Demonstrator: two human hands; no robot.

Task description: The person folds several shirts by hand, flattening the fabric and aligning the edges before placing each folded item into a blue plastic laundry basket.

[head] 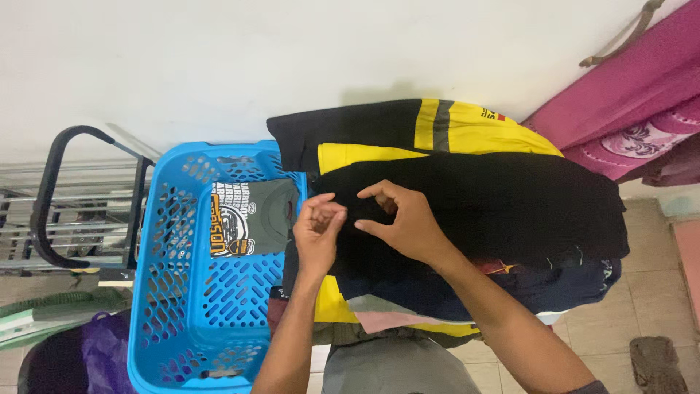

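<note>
1. The left hand (319,228) pinches the black cloth's (496,208) edge with curled fingers; keep that grip firm.
2. The right hand (403,219), half open, presses fingertips on the cloth atop the pile (437,299) beside the basket (175,292); smoothing flat helps.

A plain white wall (219,66) fills the upper part of the view, evenly lit, with a soft shadow near its middle. Left of it and lower, a metal rack (65,211) with a black curved tube stands against it. To the wall's right leans a magenta mattress (627,87) with floral fabric. Below lies a beige tiled floor (620,321).
</note>
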